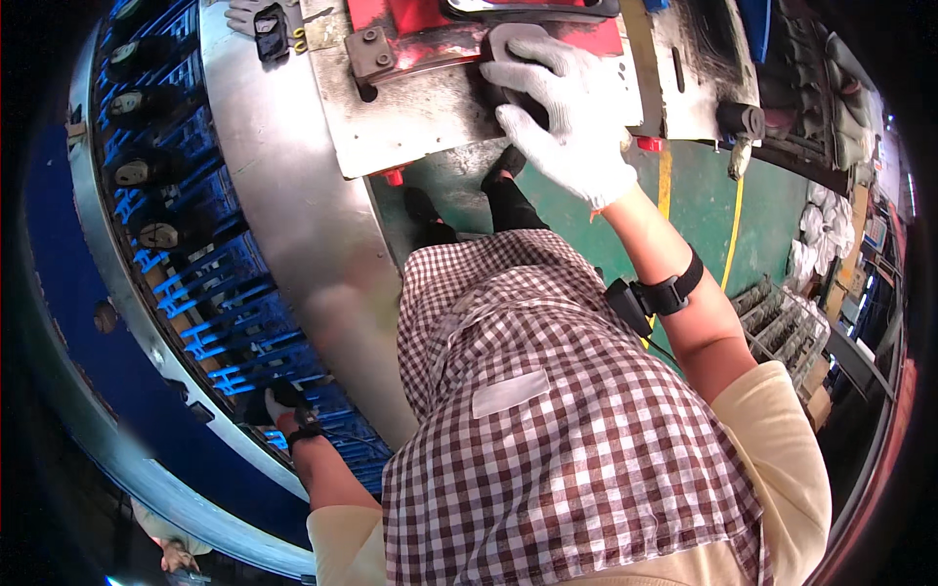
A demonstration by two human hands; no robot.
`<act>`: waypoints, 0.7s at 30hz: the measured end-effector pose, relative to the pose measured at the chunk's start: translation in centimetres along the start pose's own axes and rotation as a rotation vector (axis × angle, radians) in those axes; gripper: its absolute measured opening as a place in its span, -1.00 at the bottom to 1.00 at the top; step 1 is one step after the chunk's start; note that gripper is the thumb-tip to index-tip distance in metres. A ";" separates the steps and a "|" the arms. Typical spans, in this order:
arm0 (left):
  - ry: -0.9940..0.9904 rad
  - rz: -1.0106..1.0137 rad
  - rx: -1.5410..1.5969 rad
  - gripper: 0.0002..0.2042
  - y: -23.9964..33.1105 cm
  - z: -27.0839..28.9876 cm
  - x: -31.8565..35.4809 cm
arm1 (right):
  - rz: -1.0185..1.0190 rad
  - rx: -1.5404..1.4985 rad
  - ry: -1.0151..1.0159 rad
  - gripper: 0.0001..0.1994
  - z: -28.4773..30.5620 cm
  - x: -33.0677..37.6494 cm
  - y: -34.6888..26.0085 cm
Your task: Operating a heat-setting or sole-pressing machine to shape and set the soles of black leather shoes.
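My right hand (562,112), in a white knit glove, reaches over the worn metal plate (420,127) of a machine. Its fingers and thumb curl round a dark grey, rounded piece (500,49) beside a red pad (430,49); the kind of piece is unclear. My left hand (283,402) is low on the left, at a blue slatted rack (225,293) that carries several dark shoe-like pieces (137,173). A dark shape lies at its fingers, which are too small and shaded to make out. Whether it holds anything does not show.
A long metal ledge (283,186) runs between me and the rack. A grey glove (244,15), a black object (272,31) and yellow-handled scissors (298,39) lie at its far end. Red knobs (394,177) sit under the plate. Another person (176,555) is at lower left.
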State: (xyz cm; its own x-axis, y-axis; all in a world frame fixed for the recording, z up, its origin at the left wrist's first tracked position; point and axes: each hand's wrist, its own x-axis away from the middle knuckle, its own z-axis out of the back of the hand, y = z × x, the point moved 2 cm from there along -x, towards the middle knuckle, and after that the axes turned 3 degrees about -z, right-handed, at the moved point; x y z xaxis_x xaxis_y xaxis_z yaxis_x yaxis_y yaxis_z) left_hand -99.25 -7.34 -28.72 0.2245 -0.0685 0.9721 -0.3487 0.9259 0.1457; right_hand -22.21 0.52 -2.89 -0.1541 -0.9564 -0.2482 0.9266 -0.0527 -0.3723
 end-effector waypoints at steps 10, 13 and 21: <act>0.232 -0.318 0.634 -0.63 -4.2 -4.9 9.6 | 0.067 -0.157 0.033 -0.64 -0.2 -0.5 1.3; -0.096 -0.303 0.715 -0.62 -6.1 -10.6 15.9 | 0.029 -0.150 0.025 -0.64 0.3 -0.7 0.8; -0.821 -0.511 0.202 -0.14 -5.0 -29.6 27.2 | 0.003 -0.414 -0.024 -0.62 1.4 -1.6 1.0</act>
State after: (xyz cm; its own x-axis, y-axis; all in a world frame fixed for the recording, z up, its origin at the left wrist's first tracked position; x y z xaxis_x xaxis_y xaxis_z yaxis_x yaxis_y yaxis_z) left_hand -64.46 -2.79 -8.50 -0.2829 -0.7499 0.5980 -0.5517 0.6372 0.5381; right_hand -20.50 1.60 -1.58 -0.1389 -0.9630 -0.2310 0.7101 0.0657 -0.7010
